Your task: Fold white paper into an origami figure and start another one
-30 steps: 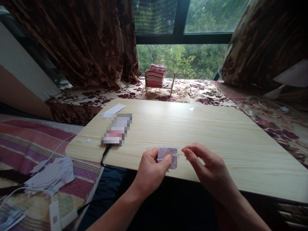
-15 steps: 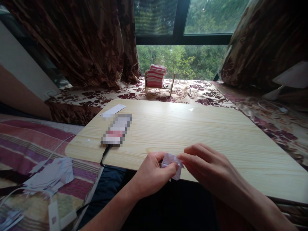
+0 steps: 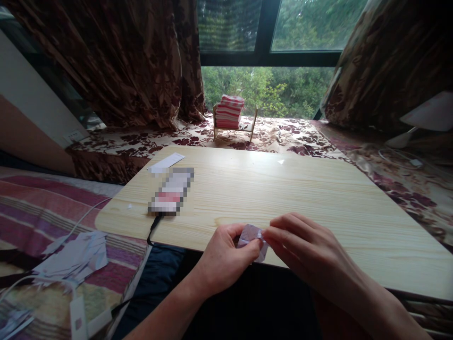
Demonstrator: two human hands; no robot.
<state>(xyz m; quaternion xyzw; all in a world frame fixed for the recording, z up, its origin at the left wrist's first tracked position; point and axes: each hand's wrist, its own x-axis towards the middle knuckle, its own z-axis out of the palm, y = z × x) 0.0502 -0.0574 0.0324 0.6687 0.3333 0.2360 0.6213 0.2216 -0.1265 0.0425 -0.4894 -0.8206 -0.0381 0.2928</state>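
A small folded piece of pale lilac paper (image 3: 250, 234) is held at the near edge of a light wooden table (image 3: 283, 198). My left hand (image 3: 222, 257) grips its left side, thumb and fingers closed on it. My right hand (image 3: 304, 245) pinches its right corner with fingertips pressed together. Most of the paper is hidden between the two hands.
A blurred-out flat device (image 3: 171, 191) with a black cable (image 3: 154, 229) lies at the table's left, a white paper slip (image 3: 166, 163) behind it. Torn paper scraps (image 3: 76, 255) lie on the striped bedding to the left. A small wooden rack with striped cloth (image 3: 230, 115) stands by the window.
One second ago my right hand was apart from the paper; it has since moved left and closed on the paper's right corner. Both hands have dropped slightly toward the table's edge.
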